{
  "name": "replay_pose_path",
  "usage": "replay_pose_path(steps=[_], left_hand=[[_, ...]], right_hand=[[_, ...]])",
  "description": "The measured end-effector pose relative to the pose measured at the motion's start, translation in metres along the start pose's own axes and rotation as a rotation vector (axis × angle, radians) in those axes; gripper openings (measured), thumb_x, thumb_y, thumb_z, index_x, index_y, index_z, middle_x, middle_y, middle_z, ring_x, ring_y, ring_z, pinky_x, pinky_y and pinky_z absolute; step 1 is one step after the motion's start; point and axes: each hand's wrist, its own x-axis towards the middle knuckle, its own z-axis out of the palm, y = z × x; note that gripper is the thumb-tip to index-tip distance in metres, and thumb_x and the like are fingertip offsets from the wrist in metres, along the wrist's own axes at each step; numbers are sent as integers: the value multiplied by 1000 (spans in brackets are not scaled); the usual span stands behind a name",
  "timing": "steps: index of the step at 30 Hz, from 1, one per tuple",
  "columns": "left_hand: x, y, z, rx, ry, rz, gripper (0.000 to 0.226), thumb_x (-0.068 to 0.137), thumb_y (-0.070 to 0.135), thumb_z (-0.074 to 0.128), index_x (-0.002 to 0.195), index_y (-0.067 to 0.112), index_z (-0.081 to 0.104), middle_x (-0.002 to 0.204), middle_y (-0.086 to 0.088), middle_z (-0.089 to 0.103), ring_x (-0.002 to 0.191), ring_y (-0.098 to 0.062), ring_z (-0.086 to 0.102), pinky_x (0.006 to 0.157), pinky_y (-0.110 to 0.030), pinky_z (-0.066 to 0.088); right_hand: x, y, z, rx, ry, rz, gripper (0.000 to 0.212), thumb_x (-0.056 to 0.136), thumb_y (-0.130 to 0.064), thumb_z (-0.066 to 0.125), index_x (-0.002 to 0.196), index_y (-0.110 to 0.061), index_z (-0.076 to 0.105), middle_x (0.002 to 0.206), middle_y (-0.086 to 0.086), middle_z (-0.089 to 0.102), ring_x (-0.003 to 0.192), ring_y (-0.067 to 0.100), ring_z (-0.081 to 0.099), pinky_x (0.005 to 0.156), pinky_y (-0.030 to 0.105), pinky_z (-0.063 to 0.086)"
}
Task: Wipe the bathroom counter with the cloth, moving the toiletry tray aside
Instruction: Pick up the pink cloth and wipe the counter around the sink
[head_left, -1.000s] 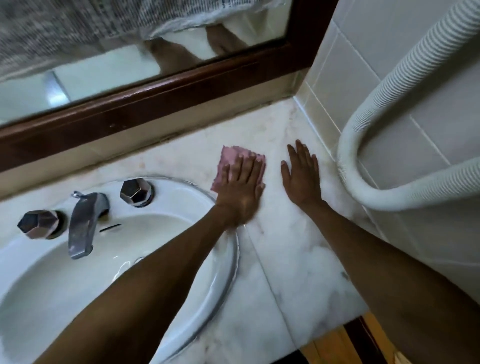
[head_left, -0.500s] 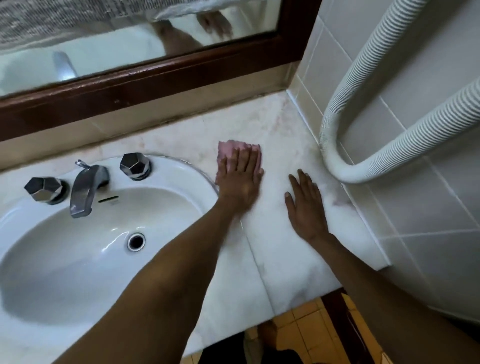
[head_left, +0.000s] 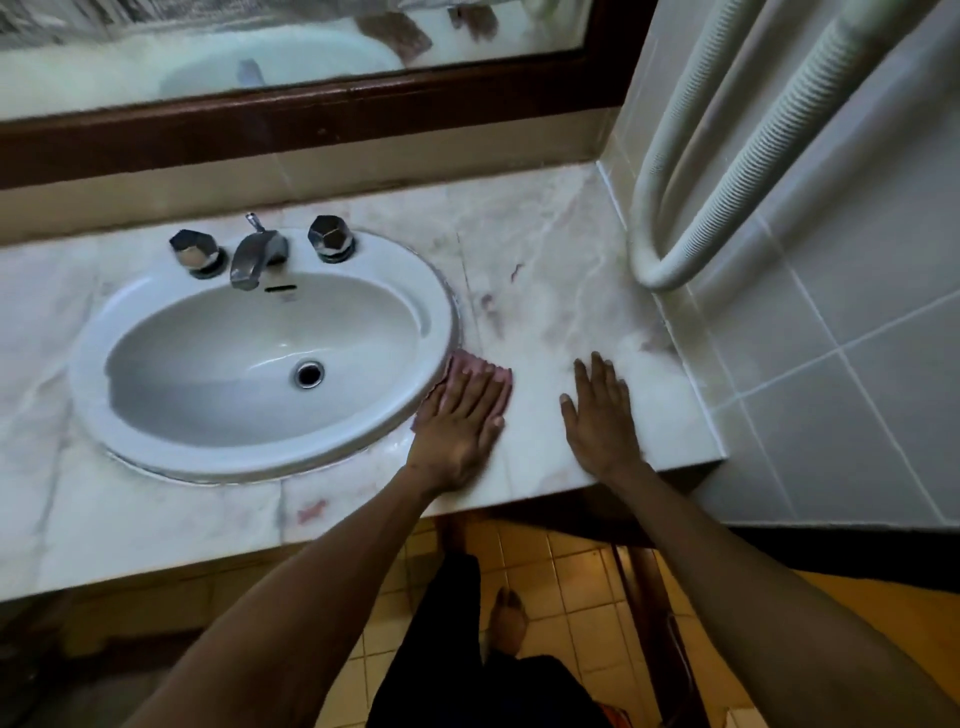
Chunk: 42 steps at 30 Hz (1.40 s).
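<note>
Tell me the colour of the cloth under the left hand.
Pink. The cloth, pressed flat under the left hand, shows in the head view.

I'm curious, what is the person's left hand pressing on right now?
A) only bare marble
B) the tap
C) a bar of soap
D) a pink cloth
D: the left hand lies flat, fingers straight, on the pink cloth just beside the sink, while the right hand rests on the bare marble counter.
</note>
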Motion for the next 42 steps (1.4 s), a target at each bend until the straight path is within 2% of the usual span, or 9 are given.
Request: replay_pose_path(steps=[6, 10, 19, 24, 27, 30, 34, 38, 42], left_hand=[[-81, -26, -4, 138, 37, -33, 59, 108, 44, 23, 163, 28, 9, 172, 4, 3, 158, -17, 1, 123, -45, 19], [-120, -46, -8, 146, 2, -47, 60, 109, 43, 21, 163, 27, 0, 172, 4, -2, 158, -16, -4, 124, -48, 17], [-204, -118, -12, 65, -25, -144, 59, 109, 47, 17, 163, 31, -1, 171, 5, -6, 158, -16, -10, 126, -49, 10], [-282, -215, -29, -52, 40, -373, 62, 108, 50, 23, 163, 32, 2, 171, 10, -7, 157, -10, -10, 125, -52, 14], [-326, -297, -47, -118, 84, -584, 67, 102, 59, 7, 162, 32, -4, 170, 10, -14, 157, -12, -14, 127, -53, 5], [-339, -350, -57, -161, 113, -767, 73, 99, 62, 0, 163, 26, -5, 170, 4, -14, 157, -18, -15, 126, -54, 1], [-298, -318, -54, -195, 259, -950, 67, 107, 45, 14, 162, 14, -8, 170, -9, -14, 156, -30, -15, 124, -56, -3], [-289, -286, -38, -217, 197, -673, 61, 110, 42, 19, 163, 23, -4, 171, 0, -12, 157, -23, -15, 126, -56, 1], [-345, -350, -44, -100, 137, -425, 59, 108, 50, 13, 161, 35, -7, 170, 8, -12, 157, -15, -13, 127, -51, 5]], right_hand=[[-12, -30, -3, -46, -136, 30, 64, 103, -42, 30, 156, -11, 12, 165, 17, 2, 153, 30, 1, 122, 55, 8], [-10, -81, -8, 58, -183, -103, 60, 105, -37, 32, 156, -11, 15, 165, 14, 3, 153, 28, 3, 123, 50, 6], [-14, -239, 25, 179, -37, -562, 31, 100, -23, 48, 126, -9, 58, 131, 9, 61, 122, 28, 54, 107, 42, 36], [-22, -297, 63, 2, -214, -521, 40, 103, -35, 27, 116, -19, 61, 115, 0, 67, 110, 24, 59, 111, 47, 25], [-25, -338, 79, -68, -239, -537, 59, 96, -43, 8, 104, -18, 61, 97, 4, 68, 90, 30, 62, 83, 38, 36], [-29, -380, 87, 28, -306, -496, 44, 101, -45, 20, 94, -20, 55, 89, 6, 67, 83, 32, 61, 72, 37, 38], [-34, -436, 100, 158, -365, -445, 36, 103, -46, 29, 103, -22, 56, 98, 4, 68, 92, 30, 60, 74, 36, 39], [-33, -480, 110, 271, -385, -397, 39, 102, -48, 31, 115, -20, 57, 99, 0, 67, 96, 28, 62, 75, 35, 41], [-29, -510, 118, 261, -378, -402, 44, 101, -49, 35, 126, -18, 52, 117, 5, 66, 108, 30, 61, 86, 39, 47]])
